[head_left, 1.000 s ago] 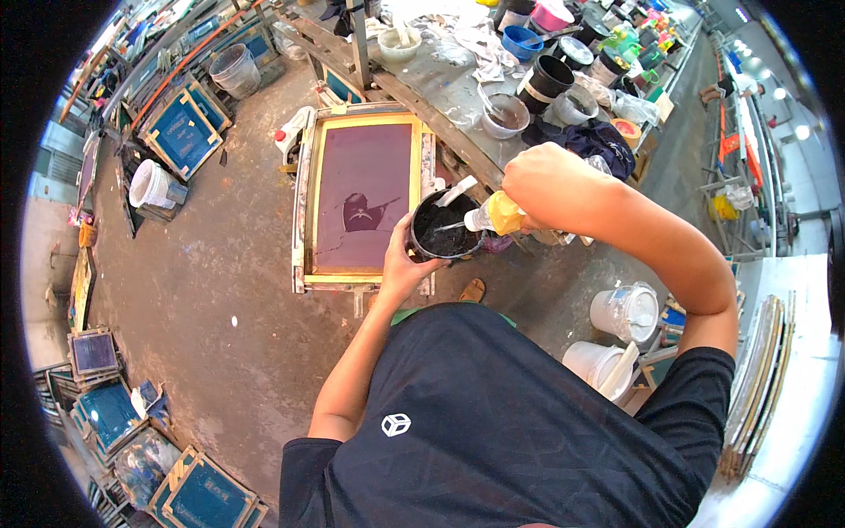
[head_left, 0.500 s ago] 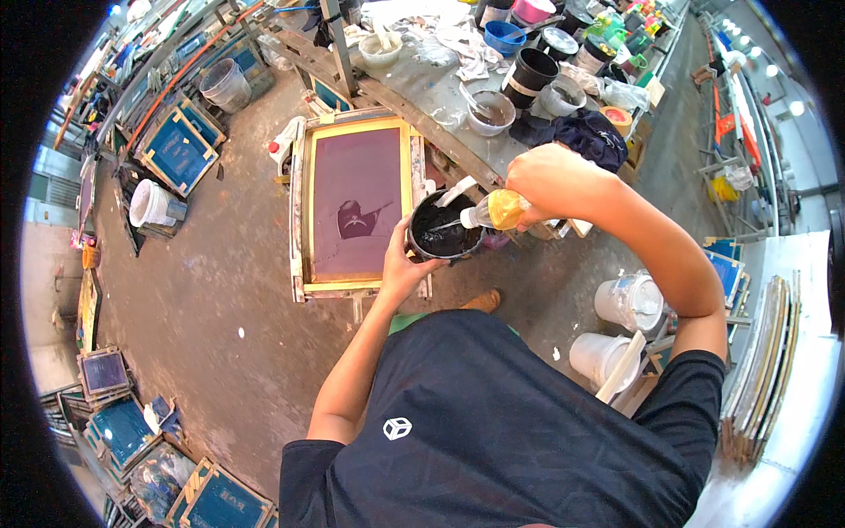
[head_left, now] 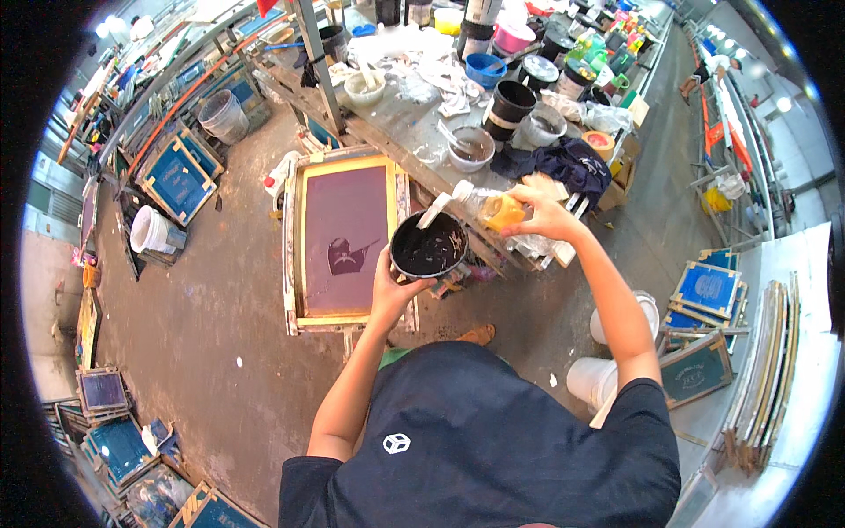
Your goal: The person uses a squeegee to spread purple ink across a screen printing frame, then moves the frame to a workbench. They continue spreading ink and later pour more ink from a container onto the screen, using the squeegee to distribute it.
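My left hand (head_left: 392,289) is closed round the near left side of a black tub (head_left: 429,275), held beside a screen-printing frame. Dark, glossy ink (head_left: 424,255) lies inside it, and a white spatula (head_left: 434,211) leans over its far rim. A clear plastic bottle (head_left: 481,202) with orange-yellow contents is gripped in my right hand (head_left: 544,216). Its mouth points up and to the left, just beyond the tub's far right rim. The printing frame (head_left: 296,229) has yellow-edged purple mesh (head_left: 348,207) with a dark shape in its lower part.
The cluttered workbench (head_left: 400,114) ahead bears a grey bowl (head_left: 471,150), a black bucket (head_left: 509,107), a dark cloth (head_left: 563,167) and several pots. White buckets (head_left: 594,380) stand on the floor at right. More frames (head_left: 179,176) lean at left.
Half a second ago the bottle was tipped over the tub, with a thin stream running from its mouth. Now its mouth is raised, the stream is gone, and my right hand sits lower.
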The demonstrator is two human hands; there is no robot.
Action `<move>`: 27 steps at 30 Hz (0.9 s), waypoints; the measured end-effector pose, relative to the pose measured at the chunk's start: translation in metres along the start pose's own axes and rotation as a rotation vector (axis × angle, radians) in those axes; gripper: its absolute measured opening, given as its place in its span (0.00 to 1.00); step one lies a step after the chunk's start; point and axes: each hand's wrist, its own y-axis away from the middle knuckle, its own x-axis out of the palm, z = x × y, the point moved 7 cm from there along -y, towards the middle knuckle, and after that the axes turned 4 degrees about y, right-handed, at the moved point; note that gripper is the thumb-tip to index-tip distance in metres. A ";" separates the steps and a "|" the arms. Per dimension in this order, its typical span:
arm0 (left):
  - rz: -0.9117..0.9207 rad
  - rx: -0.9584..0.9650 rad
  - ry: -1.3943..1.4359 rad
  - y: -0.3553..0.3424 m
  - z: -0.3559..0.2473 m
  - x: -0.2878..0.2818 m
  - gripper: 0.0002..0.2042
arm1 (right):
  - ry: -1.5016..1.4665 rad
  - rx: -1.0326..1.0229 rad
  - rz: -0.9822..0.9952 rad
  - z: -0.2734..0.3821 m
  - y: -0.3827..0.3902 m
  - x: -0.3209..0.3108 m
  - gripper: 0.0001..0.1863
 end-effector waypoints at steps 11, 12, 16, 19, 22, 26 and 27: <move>0.008 0.038 0.008 0.005 0.008 -0.017 0.45 | -0.381 0.289 -0.959 -0.170 -0.065 0.057 0.36; -0.004 0.042 -0.031 0.009 0.006 -0.024 0.45 | -0.402 0.311 -0.953 -0.158 -0.066 0.062 0.37; 0.018 0.015 0.050 0.014 0.003 -0.025 0.46 | -0.432 0.579 -1.181 -0.176 -0.022 0.094 0.42; -0.022 -0.032 0.086 0.024 0.009 -0.045 0.46 | -0.800 0.380 -0.612 -0.059 -0.039 0.124 0.30; 0.022 -0.015 -0.047 0.029 0.003 -0.035 0.48 | -0.799 0.102 -0.402 0.001 -0.045 0.141 0.23; 0.080 -0.013 -0.087 0.027 0.003 -0.039 0.49 | -0.369 -0.045 -0.226 0.084 -0.046 0.116 0.14; 0.096 -0.060 -0.025 0.026 0.009 -0.038 0.49 | -0.364 -0.134 -0.215 0.103 -0.040 0.107 0.13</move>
